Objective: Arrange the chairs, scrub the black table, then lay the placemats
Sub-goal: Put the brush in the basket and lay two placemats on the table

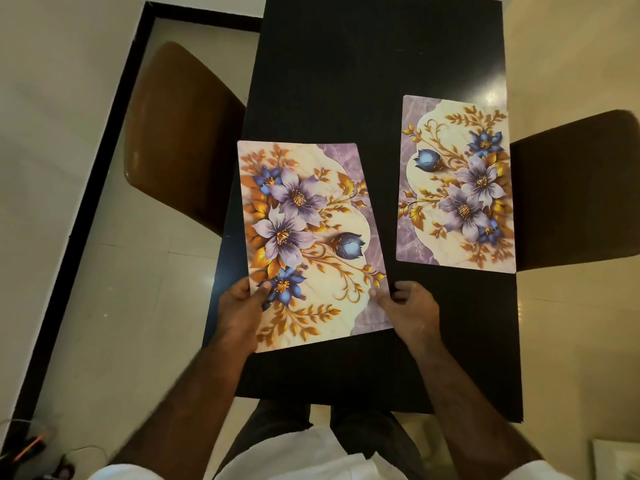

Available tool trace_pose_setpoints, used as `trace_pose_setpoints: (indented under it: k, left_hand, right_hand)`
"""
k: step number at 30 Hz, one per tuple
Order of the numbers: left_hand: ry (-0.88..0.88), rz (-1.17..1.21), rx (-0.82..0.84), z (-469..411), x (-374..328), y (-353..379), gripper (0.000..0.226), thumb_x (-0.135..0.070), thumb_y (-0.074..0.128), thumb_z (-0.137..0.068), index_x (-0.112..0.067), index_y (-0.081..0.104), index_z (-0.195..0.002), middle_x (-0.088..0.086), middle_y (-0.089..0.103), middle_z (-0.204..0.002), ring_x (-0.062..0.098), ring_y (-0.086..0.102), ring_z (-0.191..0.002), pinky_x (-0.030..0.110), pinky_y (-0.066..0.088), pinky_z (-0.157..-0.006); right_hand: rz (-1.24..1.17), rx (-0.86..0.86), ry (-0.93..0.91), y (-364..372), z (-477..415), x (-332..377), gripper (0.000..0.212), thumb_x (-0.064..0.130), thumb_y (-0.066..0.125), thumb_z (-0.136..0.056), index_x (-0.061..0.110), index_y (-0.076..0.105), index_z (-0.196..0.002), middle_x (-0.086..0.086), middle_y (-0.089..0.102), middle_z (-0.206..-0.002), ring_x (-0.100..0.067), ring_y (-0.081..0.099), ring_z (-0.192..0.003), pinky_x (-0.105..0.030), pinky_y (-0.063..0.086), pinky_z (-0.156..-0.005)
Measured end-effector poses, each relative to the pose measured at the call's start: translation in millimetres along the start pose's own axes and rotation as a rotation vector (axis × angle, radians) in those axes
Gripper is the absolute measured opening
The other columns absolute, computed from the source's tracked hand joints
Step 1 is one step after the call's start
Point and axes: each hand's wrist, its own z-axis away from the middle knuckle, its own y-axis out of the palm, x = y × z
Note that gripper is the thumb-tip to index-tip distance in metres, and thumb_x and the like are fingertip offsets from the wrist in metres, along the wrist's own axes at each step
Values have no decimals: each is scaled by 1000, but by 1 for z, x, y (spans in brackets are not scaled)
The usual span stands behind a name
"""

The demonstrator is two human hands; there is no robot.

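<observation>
left hand (pixel 242 306): thumb on top, pinching placemat (pixel 308 237) at near-left edge | right hand (pixel 405 306): pinching near-right edge | placemat: over table (pixel 329 81) left half; likely thin, light, bendy, slick, so grip both edges | second placemat (pixel 453 181): flat, right side

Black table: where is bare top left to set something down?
On the black table, bare: the far end beyond both mats, the strip between held placemat and laid placemat, the near right corner. Crowded: near-left, where left hand and right hand grip the mat.
</observation>
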Motion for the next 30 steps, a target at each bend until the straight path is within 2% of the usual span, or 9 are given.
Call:
trace_pose_setpoints:
  k: [4, 6, 8, 11, 16, 20, 23, 27, 30]
  left_hand:
    - [7, 27, 31, -7, -12, -35, 28, -43, 76, -100, -22, 81, -118, 4, 85, -109, 32, 79, -110, 59, 61, -103]
    - [50, 40, 65, -12, -25, -45, 32, -43, 77, -98, -22, 81, -121, 6, 85, -112, 35, 80, -111, 66, 59, -105]
    - [115, 58, 101, -16, -47, -49, 23, -35, 74, -104, -21, 80, -122, 7, 85, -112, 35, 81, -108, 61, 63, -100]
    - [301, 31, 129, -26, -96, -50, 19, -26, 73, -106, -19, 79, -123, 3, 85, -108, 26, 83, -101, 41, 69, -82]
    - [497, -6, 68, -62, -173, -46, 21, -26, 84, -98, -21, 82, -118, -2, 85, -105, 19, 84, -96, 40, 67, -79]
    - [550, -113, 8, -100, -203, -37, 6, -31, 83, -99, -30, 81, -104, -15, 83, -90, 8, 82, -88, 34, 69, -76]
    - [453, -156, -37, -131, -193, -31, 6, -31, 85, -97, -28, 81, -100, -7, 84, -94, 12, 83, -87, 44, 70, -81]
    - [386, -275, -109, -165, -169, -21, 20, -33, 88, -93, -18, 84, -107, -4, 83, -97, 17, 81, -90, 50, 70, -83]
    - [414, -373, -150, -179, -159, -15, 25, -31, 86, -95, -12, 84, -110, -4, 79, -98, 18, 79, -92, 38, 66, -76]
  right_hand:
    - [-414, 282, -75, -3, 4, 28, 29, 36, 85, -93, 26, 79, -119, 8, 82, -114, -18, 77, -115, -39, 67, -93]
    - [-522, 282, -170, 0, 4, 45, 24, 21, 82, -97, 15, 79, -119, 5, 84, -114, -18, 79, -115, -39, 68, -94]
    - [-560, 210, -244, 1, 3, 65, 21, 16, 82, -97, 11, 79, -117, 2, 85, -111, -16, 80, -111, -38, 68, -92]
    - [-488, 71, -334, -4, -7, 93, 18, 20, 86, -95, 11, 81, -110, 2, 85, -106, -18, 80, -108, -37, 69, -87]
    - [-466, -71, -428, -18, -34, 134, 11, 15, 90, -92, 10, 81, -96, -12, 83, -96, -42, 78, -101, -64, 64, -91]
    - [-445, -118, -411, -22, -58, 166, 32, 14, 92, -90, 8, 79, -118, -2, 83, -101, -24, 81, -96, -50, 68, -90]
    - [-400, -149, -364, -10, -79, 172, 35, 18, 90, -92, 8, 76, -123, 4, 80, -100, -13, 78, -92, -45, 68, -89]
    - [-229, -224, -345, 20, -108, 162, 22, 25, 83, -99, 12, 79, -116, -1, 79, -104, -20, 77, -97, -48, 67, -92]
    - [-139, -237, -335, 37, -123, 154, 25, 27, 85, -98, 12, 80, -117, -1, 79, -105, -21, 77, -99, -45, 68, -89]
